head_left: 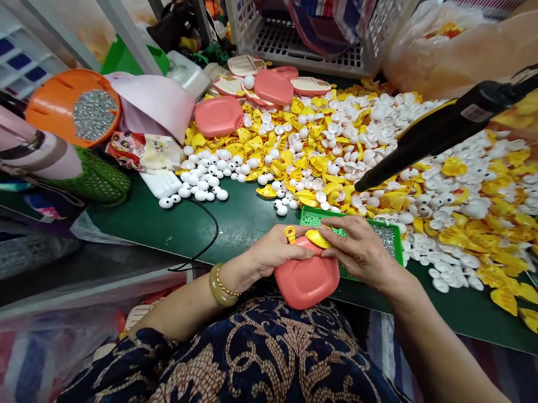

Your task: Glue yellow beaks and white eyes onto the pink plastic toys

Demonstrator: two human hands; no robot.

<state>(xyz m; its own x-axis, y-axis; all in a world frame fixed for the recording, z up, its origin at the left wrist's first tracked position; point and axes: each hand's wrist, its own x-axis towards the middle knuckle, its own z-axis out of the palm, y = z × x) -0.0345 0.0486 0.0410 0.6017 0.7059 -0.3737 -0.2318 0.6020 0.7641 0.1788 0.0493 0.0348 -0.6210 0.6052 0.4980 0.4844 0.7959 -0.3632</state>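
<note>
Coral plastic fills the left grip in the head view: the fingers are clamped on the upper left edge of a rounded shell, thumb laid over its face. The right grip is closed at the shell's upper right, its fingertips pinching a curved yellow piece against the top edge. A small yellow ring shows beside the left fingers; whether it is joined to the shell, I cannot tell.

Good handling here, as I judge it, means a firm left hold with the shell level, and light, even fingertip pressure from the right, so the smooth yellow part neither skids nor tilts. The thumbs are best clear of the seam.

Just beyond and under the right grip, a green basket holds metal screws on the dark green counter. Farther out from both grips lie heaped white balls, and a black driver slants above, its tip near the right grip; bumping it is worth avoiding.
</note>
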